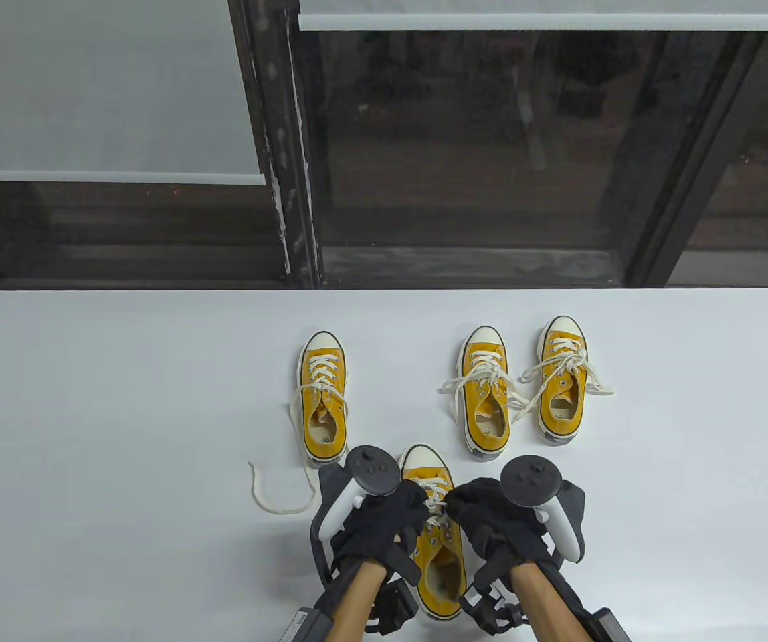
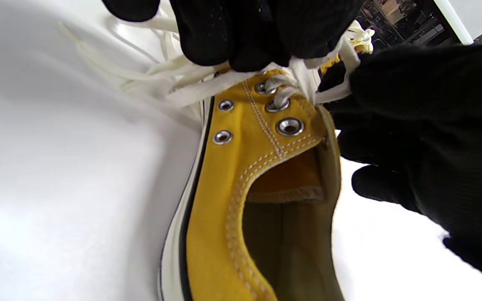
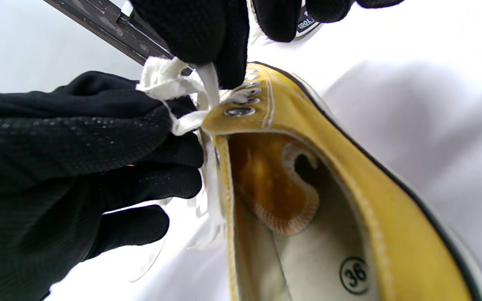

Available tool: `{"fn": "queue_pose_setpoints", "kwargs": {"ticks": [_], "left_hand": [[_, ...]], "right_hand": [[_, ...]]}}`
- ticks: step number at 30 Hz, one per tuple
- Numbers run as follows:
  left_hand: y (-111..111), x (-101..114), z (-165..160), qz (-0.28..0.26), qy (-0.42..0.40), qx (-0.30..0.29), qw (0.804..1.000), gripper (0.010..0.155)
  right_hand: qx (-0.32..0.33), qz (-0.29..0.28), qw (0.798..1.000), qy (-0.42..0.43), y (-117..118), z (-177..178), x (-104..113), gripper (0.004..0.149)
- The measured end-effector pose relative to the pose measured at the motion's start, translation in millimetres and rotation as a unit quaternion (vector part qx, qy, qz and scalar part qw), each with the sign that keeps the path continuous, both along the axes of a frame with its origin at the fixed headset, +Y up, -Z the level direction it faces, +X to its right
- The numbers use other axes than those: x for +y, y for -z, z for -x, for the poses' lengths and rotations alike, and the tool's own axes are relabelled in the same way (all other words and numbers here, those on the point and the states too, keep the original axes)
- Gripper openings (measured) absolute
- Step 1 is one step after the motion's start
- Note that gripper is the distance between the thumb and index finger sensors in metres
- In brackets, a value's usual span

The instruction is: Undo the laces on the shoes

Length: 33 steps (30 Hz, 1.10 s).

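A yellow canvas shoe (image 1: 436,542) with white laces (image 1: 436,505) lies at the table's front edge, toe pointing away. My left hand (image 1: 384,518) and right hand (image 1: 484,518) meet over its lacing. In the left wrist view my left fingers (image 2: 241,37) pinch the white lace (image 2: 295,75) just above the top eyelets of the shoe (image 2: 241,200). In the right wrist view my right fingers (image 3: 207,37) pinch a strand of the lace (image 3: 207,81) at the top eyelets of the shoe (image 3: 349,175), and the left hand (image 3: 65,146) holds a bunch of lace beside it.
Three more yellow shoes stand farther back: one at centre left (image 1: 322,398) with a lace trailing loose on the table (image 1: 277,491), and a pair at centre right (image 1: 486,394) (image 1: 562,381) with laces splayed out. The white table (image 1: 89,401) ends at dark window frames.
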<state>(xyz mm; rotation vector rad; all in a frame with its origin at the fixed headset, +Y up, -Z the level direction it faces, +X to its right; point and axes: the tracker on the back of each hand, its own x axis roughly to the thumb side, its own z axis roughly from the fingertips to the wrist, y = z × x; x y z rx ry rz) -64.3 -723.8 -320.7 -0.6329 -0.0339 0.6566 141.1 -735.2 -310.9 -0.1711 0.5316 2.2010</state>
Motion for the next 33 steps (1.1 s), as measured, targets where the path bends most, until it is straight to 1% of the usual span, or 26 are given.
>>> {"fn": "queue_pose_setpoints", "kwargs": {"ticks": [2,3,4,5,6,7,8,9,10,14,17,19,22,24,25,26,27,29,31,33], "left_hand": [[-0.2,1.9,-0.5,-0.008,0.004,-0.003,1.0,0.039],[-0.5,3.8,-0.8,-0.016,0.011,-0.005,1.0,0.039],[-0.8,5.0,-1.3,-0.021,0.016,-0.005,1.0,0.039],[-1.4,6.8,-2.3,-0.028,0.023,-0.008,0.999,0.038],[-1.9,7.9,-3.1,-0.033,0.026,-0.01,0.999,0.038],[-2.6,9.3,-4.3,-0.039,0.029,-0.014,0.999,0.038],[-2.8,10.4,-5.1,-0.042,0.03,-0.018,0.998,0.038],[-3.3,11.0,-4.8,-0.046,0.033,-0.018,0.998,0.038],[-3.1,10.6,-3.6,-0.046,0.032,-0.013,0.998,0.038],[-0.2,5.0,3.3,-0.027,0.025,0.004,0.999,0.038],[0.9,2.2,5.8,-0.008,-0.003,0.005,1.0,0.038],[0.5,3.6,4.6,-0.002,-0.024,-0.009,1.0,0.045],[-1.1,2.5,-0.2,0.022,-0.061,-0.044,0.997,0.063],[-1.9,1.7,-2.4,0.017,-0.05,-0.045,0.998,0.07],[-1.6,1.4,-3.3,0.013,-0.038,-0.04,0.998,0.066],[-1.2,1.2,-3.0,0.008,-0.025,-0.033,0.999,0.055],[-0.7,1.9,-1.1,-0.002,-0.005,-0.014,1.0,0.044],[0.7,1.8,3.7,-0.007,0.007,-0.001,1.0,0.041],[1.4,0.3,8.4,-0.001,-0.006,0.016,1.0,0.04],[1.8,-0.4,9.7,0.003,-0.016,0.015,1.0,0.04]], "right_hand": [[0.008,-0.003,1.0,0.005,-0.6,0.6,3.7,0.037],[0.026,-0.005,1.0,0.012,0.1,1.3,5.4,0.047],[0.046,-0.007,0.999,0.022,0.4,2.0,6.1,0.055],[0.066,-0.004,0.997,0.035,0.5,3.6,6.2,0.058],[0.063,0.0,0.997,0.034,-0.7,5.4,6.1,0.058],[0.063,-0.007,0.998,0.02,-1.4,7.6,5.1,0.055],[0.066,-0.015,0.998,-0.003,-1.7,9.2,4.6,0.05],[0.053,-0.029,0.998,-0.031,-2.5,8.8,5.1,0.041],[0.04,-0.043,0.997,-0.047,-2.9,7.7,6.0,0.037],[0.022,-0.037,0.999,-0.028,-3.1,3.3,6.2,0.036],[0.018,-0.029,0.999,-0.019,-1.8,0.8,4.7,0.037],[0.016,-0.022,1.0,-0.006,-1.6,-0.2,4.0,0.038],[0.018,-0.017,1.0,0.005,-1.6,-0.1,4.2,0.038],[0.021,-0.015,1.0,0.012,-1.7,0.3,4.6,0.038],[0.026,-0.013,0.999,0.02,-1.5,0.4,4.5,0.037],[0.028,-0.011,0.999,0.025,-1.3,0.6,4.5,0.038],[0.028,-0.009,0.999,0.029,-1.7,0.5,4.8,0.038],[0.02,-0.011,1.0,0.018,-1.7,-0.3,5.4,0.038],[0.013,-0.021,1.0,-0.012,-1.2,-1.5,4.7,0.038],[0.016,-0.021,0.999,-0.025,-0.5,-1.1,2.7,0.038]]}}
